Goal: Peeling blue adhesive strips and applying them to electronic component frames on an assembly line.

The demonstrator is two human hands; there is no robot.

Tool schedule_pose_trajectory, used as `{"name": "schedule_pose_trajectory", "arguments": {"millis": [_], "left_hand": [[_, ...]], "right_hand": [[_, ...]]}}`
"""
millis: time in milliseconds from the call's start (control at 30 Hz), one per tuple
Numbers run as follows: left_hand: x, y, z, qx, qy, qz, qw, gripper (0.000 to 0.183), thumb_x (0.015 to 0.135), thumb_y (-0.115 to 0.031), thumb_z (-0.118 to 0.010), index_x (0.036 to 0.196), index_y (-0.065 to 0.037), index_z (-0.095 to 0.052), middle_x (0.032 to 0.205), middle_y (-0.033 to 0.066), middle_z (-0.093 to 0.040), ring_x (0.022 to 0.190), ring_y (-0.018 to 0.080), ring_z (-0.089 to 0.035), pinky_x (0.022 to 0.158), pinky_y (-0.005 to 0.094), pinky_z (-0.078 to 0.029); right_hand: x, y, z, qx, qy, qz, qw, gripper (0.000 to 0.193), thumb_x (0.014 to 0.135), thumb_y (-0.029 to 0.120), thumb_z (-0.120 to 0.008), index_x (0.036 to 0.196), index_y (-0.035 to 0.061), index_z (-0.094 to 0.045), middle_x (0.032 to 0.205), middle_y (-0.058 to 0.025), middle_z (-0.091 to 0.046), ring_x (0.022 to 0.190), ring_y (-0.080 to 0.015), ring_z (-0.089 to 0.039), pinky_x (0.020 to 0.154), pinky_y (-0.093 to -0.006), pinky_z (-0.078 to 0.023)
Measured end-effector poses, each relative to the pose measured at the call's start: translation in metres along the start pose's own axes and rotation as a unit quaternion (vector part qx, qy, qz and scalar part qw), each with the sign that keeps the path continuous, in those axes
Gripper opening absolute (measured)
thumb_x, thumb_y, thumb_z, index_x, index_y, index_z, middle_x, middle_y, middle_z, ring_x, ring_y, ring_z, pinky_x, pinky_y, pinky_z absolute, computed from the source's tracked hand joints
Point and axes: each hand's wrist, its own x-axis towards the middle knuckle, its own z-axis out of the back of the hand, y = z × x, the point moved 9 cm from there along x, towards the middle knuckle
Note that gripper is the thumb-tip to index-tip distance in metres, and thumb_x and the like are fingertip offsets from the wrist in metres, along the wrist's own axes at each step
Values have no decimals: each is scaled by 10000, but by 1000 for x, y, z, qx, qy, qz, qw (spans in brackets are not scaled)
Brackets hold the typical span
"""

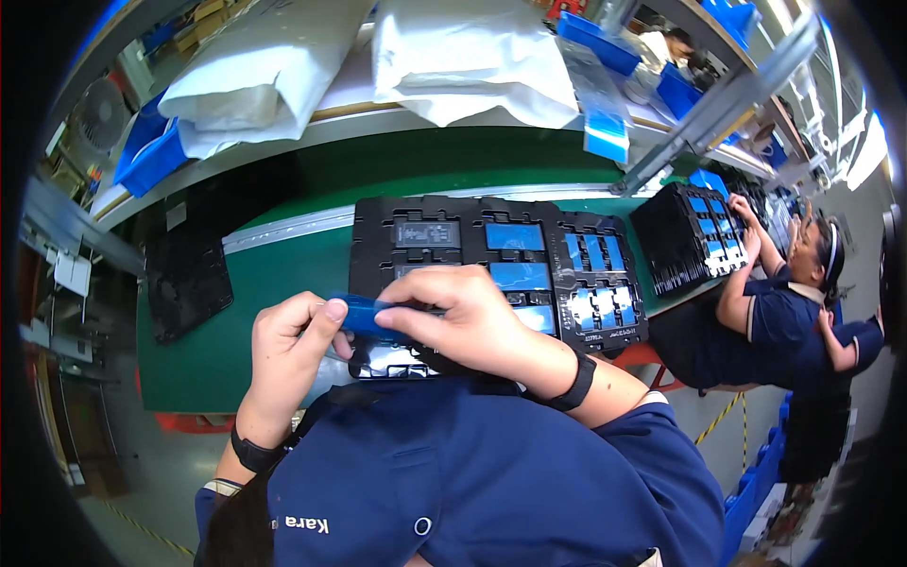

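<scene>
A glossy blue film-like strip (363, 316) is pinched between both my hands above the near edge of a black moulded tray (475, 274). My left hand (291, 342) grips its left end between thumb and fingers. From the other side, my right hand (458, 307) pinches it with thumb and forefinger. Whether the strip is attached to a part cannot be made out. In the tray lie a dark rectangular part (427, 234) and several blue-faced rectangular parts (516, 236). My right hand hides some of the pockets.
To the right stands another black tray (564, 274) with smaller blue pieces. Beyond it, a co-worker (784, 274) touches a tall stack of black trays (675, 241). A dark flat panel (189, 283) lies at left on the green bench (274, 274). White bags (472, 61) rest on the shelf.
</scene>
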Motion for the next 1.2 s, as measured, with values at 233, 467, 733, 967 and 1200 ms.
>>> {"name": "schedule_pose_trajectory", "arguments": {"millis": [233,467,733,967,1200], "left_hand": [[-10,22,39,58,-80,24,995,401,913,-301,-545,630,-19,-519,594,12,-516,505,51,-449,486,204,-358],[-21,28,81,34,-195,-56,979,570,962,-463,-301,1098,45,-520,1011,137,-571,911,198,-582,796,305,-450],[-25,39,88,18,-219,-34,975,420,977,-274,-325,1181,61,-472,1109,162,-545,970,227,-572,835,338,-462],[-18,51,83,-11,-209,-21,978,334,965,-184,-380,1162,56,-502,1128,138,-538,929,210,-594,803,320,-486],[-16,55,82,-42,-206,-22,977,288,944,-149,-440,1149,35,-524,1100,125,-557,856,161,-601,776,276,-488]], "right_hand": [[-11,-38,65,102,-288,-155,940,133,805,89,-660,854,-26,-615,678,10,-579,602,-21,-479,539,-173,-393],[-9,-59,35,-177,-77,-205,959,216,781,198,-683,805,3,-593,569,-5,-481,503,-53,-407,455,-231,-326],[-18,-52,0,-207,60,-199,956,197,783,174,-634,800,-11,-569,748,-198,-593,685,-359,-587,613,-420,-454],[-27,-54,-4,-203,85,-257,941,183,778,167,-640,793,-3,-575,724,-174,-589,660,-332,-585,599,-407,-452],[-28,-56,-4,-207,83,-266,938,181,778,171,-642,786,1,-581,712,-158,-589,655,-320,-590,583,-396,-452]]}}
